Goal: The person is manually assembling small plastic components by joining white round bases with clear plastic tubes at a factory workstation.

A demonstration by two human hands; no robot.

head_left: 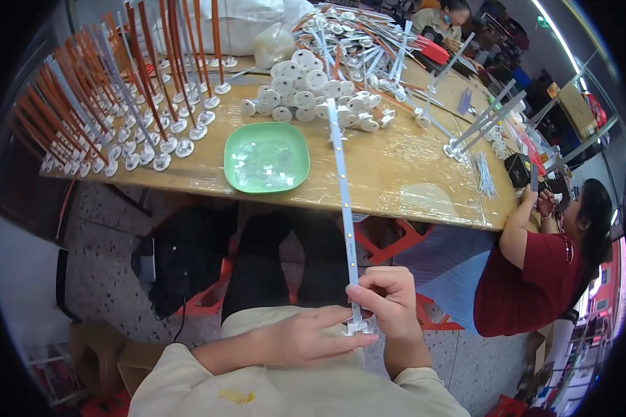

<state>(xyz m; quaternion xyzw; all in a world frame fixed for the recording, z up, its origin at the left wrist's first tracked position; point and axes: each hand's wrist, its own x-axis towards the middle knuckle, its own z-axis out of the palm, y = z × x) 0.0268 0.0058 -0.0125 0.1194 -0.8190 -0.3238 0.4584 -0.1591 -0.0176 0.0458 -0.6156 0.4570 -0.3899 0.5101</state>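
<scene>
A long narrow white LED strip (346, 204) with small yellow LEDs stretches from my lap out over the table edge. My right hand (391, 300) is closed, pinching the strip near its lower end between thumb and fingers. At that end sits a small white plastic piece (357, 326). My left hand (302, 338) reaches in from the left, its fingers closed around this piece from both sides. The exact join between piece and strip is partly covered by my fingers. The strip's far end overlaps a pile of white round caps (302, 83) on the table.
A green tray (233, 156) holding small clear pieces stands near the table edge. Upright orange and white strips on round bases (161, 162) crowd the left. A heap of loose strips (368, 48) lies behind. A person in red (528, 278) works at the right; another sits far back.
</scene>
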